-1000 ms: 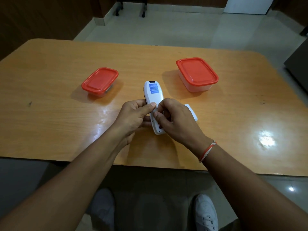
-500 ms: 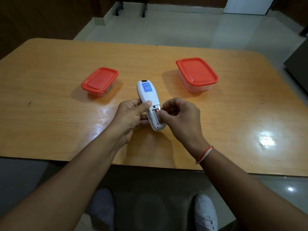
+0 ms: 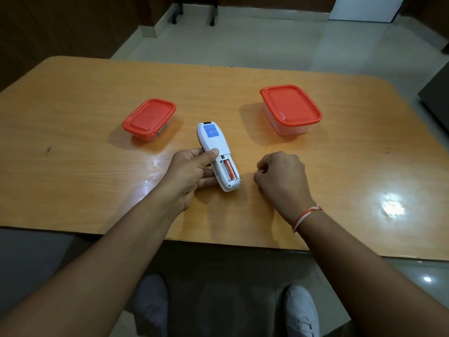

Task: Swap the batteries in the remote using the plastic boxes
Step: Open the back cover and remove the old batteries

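- A person's left hand [image 3: 192, 170] grips the white remote [image 3: 217, 155], held back-side up above the middle of the wooden surface [image 3: 85, 166], toward its near edge.
- The battery cover is off; one orange battery [image 3: 229, 171] sits in the open bay, and the slot beside it looks empty.
- The right hand [image 3: 281, 177] rests just right of the remote with fingers curled; whether it holds a removed battery cannot be told, as the fingertips hide it.
- Two plastic boxes wait farther back, both with red lids on: the small box [image 3: 149, 119] toward the left edge, the large box [image 3: 290, 109] toward the right.
- Judged from this, removal is about half done; the second battery, opening the boxes, fitting fresh cells and refitting the cover remain.
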